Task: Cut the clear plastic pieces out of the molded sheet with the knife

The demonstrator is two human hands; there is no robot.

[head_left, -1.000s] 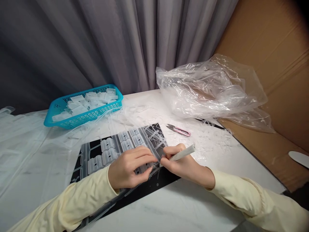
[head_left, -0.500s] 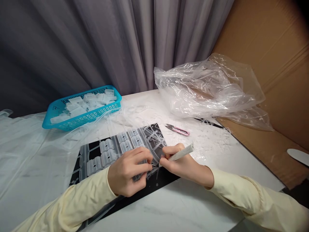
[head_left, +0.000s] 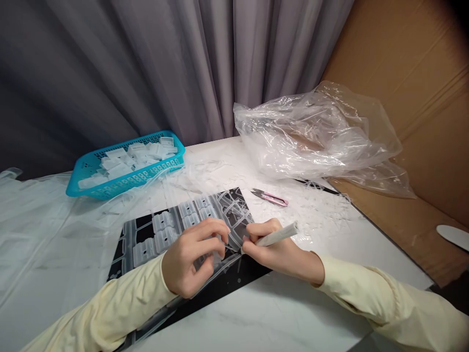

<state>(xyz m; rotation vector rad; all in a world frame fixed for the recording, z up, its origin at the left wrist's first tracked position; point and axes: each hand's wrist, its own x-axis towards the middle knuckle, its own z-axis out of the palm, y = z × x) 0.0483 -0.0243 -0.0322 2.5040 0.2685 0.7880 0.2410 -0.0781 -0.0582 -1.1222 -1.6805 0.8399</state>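
Head view shows the right hand (head_left: 273,247) pinching a whitish pen-like tool (head_left: 280,234) near the right edge of the black mat (head_left: 227,283). The left hand (head_left: 192,254) has curled, parted fingers above the translucent plastic pieces (head_left: 163,222) on this mat; whether it touches one, I cannot tell. White tabletop (head_left: 234,318) gives room beyond the mat's near edge, and pink snips (head_left: 273,198) lie just beside its far right corner

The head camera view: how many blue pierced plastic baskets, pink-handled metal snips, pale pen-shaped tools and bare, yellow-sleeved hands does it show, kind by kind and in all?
Blue pierced plastic basket: 1
Pink-handled metal snips: 1
Pale pen-shaped tool: 1
Bare, yellow-sleeved left hand and right hand: 2
Total: 5
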